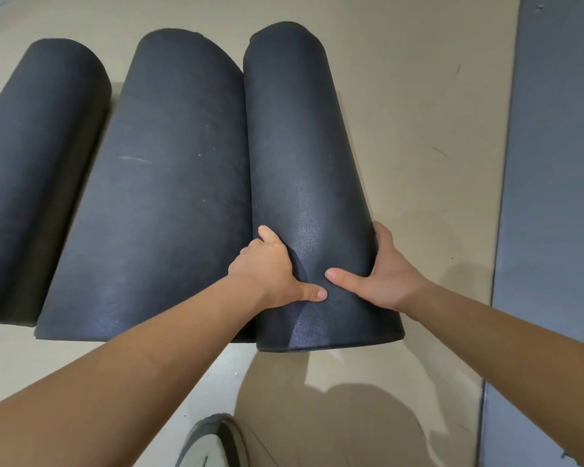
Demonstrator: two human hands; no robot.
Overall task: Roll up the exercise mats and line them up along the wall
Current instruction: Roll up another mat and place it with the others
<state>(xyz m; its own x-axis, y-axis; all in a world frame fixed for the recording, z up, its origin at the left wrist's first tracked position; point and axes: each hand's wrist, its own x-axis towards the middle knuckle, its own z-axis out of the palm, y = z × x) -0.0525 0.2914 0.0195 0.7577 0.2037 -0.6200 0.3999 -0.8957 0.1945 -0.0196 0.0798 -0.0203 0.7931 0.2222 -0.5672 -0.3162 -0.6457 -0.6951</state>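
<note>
Currently three rolled mats are seen lying side by side on the beige floor (418,129): left roll (38,163), middle roll (169,180), right roll (304,163). The right roll is pressed against the middle roll along most of its length; the left roll is set slightly apart from the middle one.

The right roll is gripped close to its near end by both hands. The left hand (270,267) is wrapped round its left flank, fingers tucked into the seam against the middle roll, thumb laid across the top. The right hand (385,274) is cupped round the right flank, thumb also on top, so the thumb tips almost meet. Nothing else is held. Whether the roll is fully resting or slightly lifted cannot be told.

The step is judged to be seating this roll in line. Squeeze should be kept even from both sides so the coil is not loosened. The near end appears to jut a little past the middle roll's, so it should be brought level. The left fingers should be drawn out of the seam before the roll is released.

A grey flat sheet (553,163) is seen at right, possibly an unrolled mat; this cannot be confirmed. A shoe (213,443) is seen at the bottom edge.
</note>
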